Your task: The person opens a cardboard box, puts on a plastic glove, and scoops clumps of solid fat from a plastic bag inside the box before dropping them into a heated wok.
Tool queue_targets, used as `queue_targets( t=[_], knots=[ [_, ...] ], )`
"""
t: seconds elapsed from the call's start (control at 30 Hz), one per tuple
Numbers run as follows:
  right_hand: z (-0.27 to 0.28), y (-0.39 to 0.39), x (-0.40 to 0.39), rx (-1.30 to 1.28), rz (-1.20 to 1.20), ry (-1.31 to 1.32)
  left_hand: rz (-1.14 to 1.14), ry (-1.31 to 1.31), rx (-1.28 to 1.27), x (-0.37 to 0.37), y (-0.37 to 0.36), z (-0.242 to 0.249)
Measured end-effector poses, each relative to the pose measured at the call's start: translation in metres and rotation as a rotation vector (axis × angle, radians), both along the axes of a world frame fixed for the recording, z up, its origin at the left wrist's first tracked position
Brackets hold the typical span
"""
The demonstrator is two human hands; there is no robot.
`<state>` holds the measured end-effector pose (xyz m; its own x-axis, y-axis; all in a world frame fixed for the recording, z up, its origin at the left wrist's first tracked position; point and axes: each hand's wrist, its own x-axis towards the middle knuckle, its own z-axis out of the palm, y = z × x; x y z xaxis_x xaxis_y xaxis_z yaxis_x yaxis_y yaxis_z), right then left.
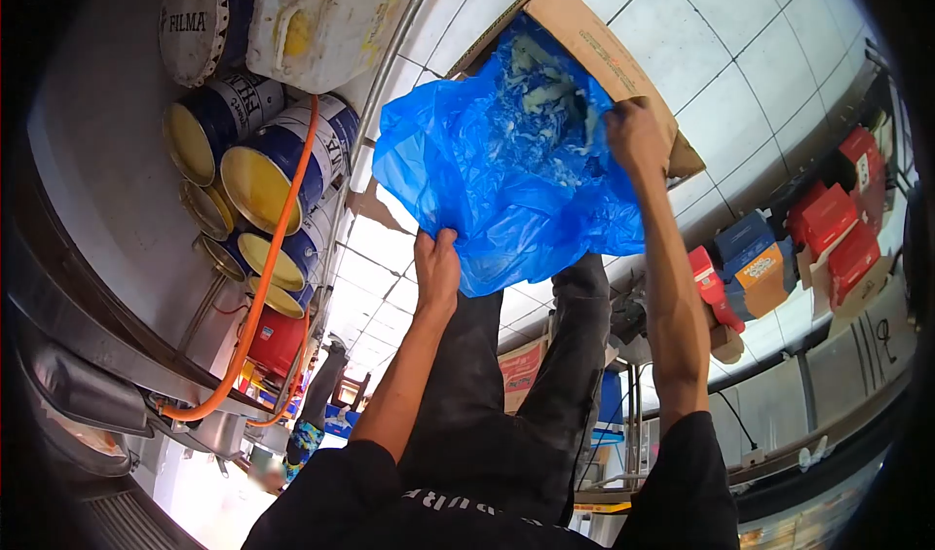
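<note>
A blue plastic bag [467, 185] lines a cardboard box [614, 49] on the tiled floor in front of my legs. Pale, crumpled pieces [545, 92] lie inside the bag. My left hand [437, 270] is closed around the bag's near left edge, pulling it out over the box side. On the right, my right hand [635, 133] is closed at the bag's edge beside the box wall, its fingertips partly hidden.
Stacked blue and cream tins [282, 165] and a white jerrycan [326, 24] stand at the left, with an orange hose [261, 297] running across. Red cartons [828, 224] and a dark blue carton [748, 248] sit at the right. Another person's leg [321, 385] shows at lower left.
</note>
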<state>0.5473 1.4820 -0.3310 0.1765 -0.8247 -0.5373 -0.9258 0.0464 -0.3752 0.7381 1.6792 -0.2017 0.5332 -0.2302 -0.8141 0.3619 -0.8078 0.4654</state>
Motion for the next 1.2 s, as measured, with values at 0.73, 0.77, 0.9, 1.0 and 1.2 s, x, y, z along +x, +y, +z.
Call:
queue_targets(
  t=[0.73, 0.77, 0.9, 1.0, 1.2],
  knots=[
    [0.062, -0.087, -0.142, 0.600, -0.597, -0.551, 0.057, -0.419, 0.171, 0.080, 0.061, 0.052],
    [0.063, -0.085, -0.157, 0.637, -0.702, -0.569, 0.154, -0.423, 0.159, 0.097, 0.081, 0.051],
    [0.067, -0.060, -0.184, 0.711, -0.745, -0.628, 0.309, -0.269, 0.061, 0.092, 0.071, 0.083],
    [0.088, -0.039, -0.182, 0.643, -0.710, -0.636, 0.190, -0.307, 0.066, 0.074, 0.055, 0.102],
    [0.120, 0.025, -0.185, 0.378, -0.319, -0.293, 0.206, -0.305, -0.027, 0.032, 0.011, 0.140]
  ],
)
